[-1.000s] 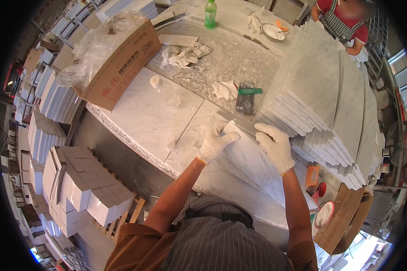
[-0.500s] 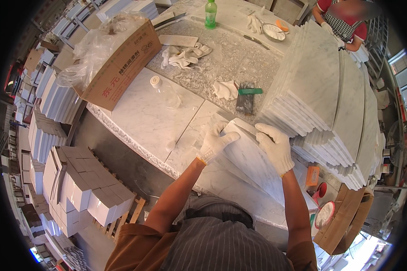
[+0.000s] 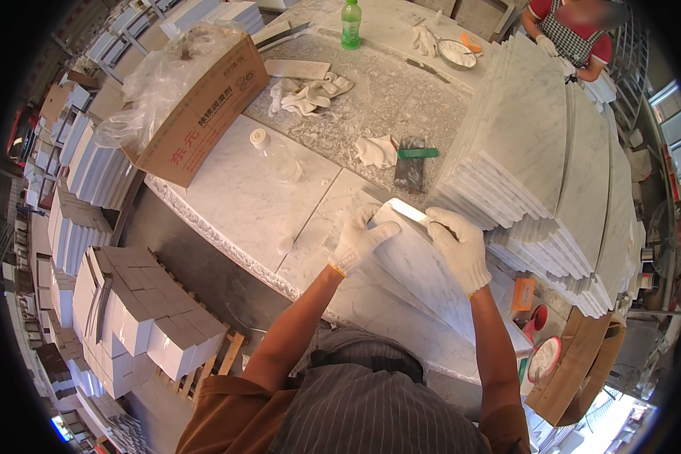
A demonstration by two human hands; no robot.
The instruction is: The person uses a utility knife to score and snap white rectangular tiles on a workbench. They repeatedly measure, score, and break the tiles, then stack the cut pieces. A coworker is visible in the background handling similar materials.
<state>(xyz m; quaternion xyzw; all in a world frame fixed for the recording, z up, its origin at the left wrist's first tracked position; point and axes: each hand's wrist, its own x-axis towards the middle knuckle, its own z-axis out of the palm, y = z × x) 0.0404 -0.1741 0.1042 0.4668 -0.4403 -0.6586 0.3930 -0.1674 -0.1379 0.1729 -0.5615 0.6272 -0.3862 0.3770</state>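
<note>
While gripped at its far end by both gloved hands, left hand (image 3: 359, 240) and right hand (image 3: 458, 246), marble tile (image 3: 420, 276) is laid lengthwise, pointing away from the body.

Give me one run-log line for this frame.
left hand: gloved, on long white marble tile | right hand: gloved, gripping tile's far end | tile: tilted, on white marble worktable | right: stacked white marble tiles

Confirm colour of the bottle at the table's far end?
Green bottle, white cap; shows in the head view.
</note>
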